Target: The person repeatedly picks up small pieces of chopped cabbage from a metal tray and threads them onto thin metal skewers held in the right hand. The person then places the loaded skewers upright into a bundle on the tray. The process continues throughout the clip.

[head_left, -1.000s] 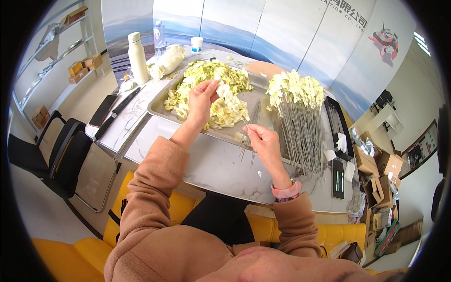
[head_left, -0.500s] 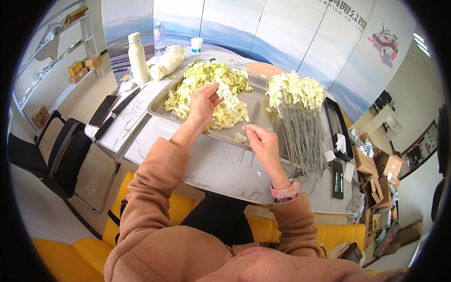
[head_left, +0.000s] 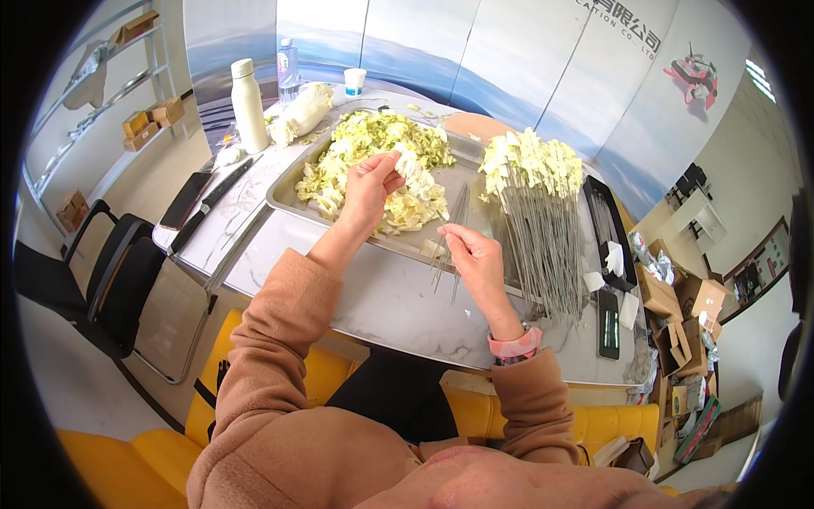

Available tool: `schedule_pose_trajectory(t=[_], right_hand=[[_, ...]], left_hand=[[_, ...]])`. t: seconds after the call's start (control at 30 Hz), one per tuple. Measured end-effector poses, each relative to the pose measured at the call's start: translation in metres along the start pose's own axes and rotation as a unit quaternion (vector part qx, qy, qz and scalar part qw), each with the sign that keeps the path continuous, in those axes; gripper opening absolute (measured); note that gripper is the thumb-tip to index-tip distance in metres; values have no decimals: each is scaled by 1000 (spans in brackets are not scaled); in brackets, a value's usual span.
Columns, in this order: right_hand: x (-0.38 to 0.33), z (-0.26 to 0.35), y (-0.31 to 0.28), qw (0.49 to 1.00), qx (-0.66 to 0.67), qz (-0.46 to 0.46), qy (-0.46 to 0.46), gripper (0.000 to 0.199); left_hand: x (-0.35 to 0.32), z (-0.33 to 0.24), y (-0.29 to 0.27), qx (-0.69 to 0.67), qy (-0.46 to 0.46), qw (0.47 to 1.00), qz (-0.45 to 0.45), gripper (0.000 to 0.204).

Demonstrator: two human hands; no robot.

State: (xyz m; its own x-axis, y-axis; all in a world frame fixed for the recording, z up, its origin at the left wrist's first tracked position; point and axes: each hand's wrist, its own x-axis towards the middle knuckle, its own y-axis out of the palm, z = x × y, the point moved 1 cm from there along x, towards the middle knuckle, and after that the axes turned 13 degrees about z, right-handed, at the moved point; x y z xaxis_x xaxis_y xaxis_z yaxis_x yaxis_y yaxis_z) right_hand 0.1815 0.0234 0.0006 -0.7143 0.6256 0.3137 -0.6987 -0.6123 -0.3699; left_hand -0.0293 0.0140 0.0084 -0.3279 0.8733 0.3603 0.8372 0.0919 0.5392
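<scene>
My left hand (head_left: 370, 188) reaches over the metal tray (head_left: 287, 204), its thumb and fingers pinching pale cabbage pieces (head_left: 409, 164). Below them in the tray lies a heap of torn yellow-green cabbage (head_left: 386, 136). Near the tray's front edge my right hand (head_left: 476, 256) is closed in a pinch on a thin metal skewer, which barely shows at the fingertips. A few loose skewers (head_left: 439, 270) lie beside that hand, across the tray's rim. To its right, many metal skewers (head_left: 543, 246) rest side by side, their far ends threaded with cabbage (head_left: 534, 161).
At the left stand a white bottle (head_left: 248, 106) and a whole cabbage (head_left: 305, 113), with a knife (head_left: 212, 204) and a dark phone (head_left: 186, 200) nearer. A paper cup (head_left: 354, 81) is at the back. A black box (head_left: 606, 229) and another phone (head_left: 609, 324) lie right.
My left hand has shifted very slightly right, with the cabbage in its fingers. The right hand has hardly moved.
</scene>
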Motion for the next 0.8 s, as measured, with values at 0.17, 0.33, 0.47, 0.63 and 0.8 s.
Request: schedule_pose_trajectory(t=[0.17,0.33,0.47,0.63,0.8], right_hand=[[1,4,1,1000,0,-10,-7,20],[1,2,0,1000,-3,-20,-12,20],[3,-4,1,999,-4,-30,-19,20],[2,-4,0,999,-17,-36,-27,20],[2,-3,0,999,-5,-44,-26,20]], left_hand=[[-3,2,5,19,-1,1000,4,7],[-1,2,3,-88,-52,991,87,11],[-7,3,17,-10,-87,991,100,12],[-14,-3,27,-33,-115,981,152,9],[-16,-7,33,-68,-125,975,172,4]])
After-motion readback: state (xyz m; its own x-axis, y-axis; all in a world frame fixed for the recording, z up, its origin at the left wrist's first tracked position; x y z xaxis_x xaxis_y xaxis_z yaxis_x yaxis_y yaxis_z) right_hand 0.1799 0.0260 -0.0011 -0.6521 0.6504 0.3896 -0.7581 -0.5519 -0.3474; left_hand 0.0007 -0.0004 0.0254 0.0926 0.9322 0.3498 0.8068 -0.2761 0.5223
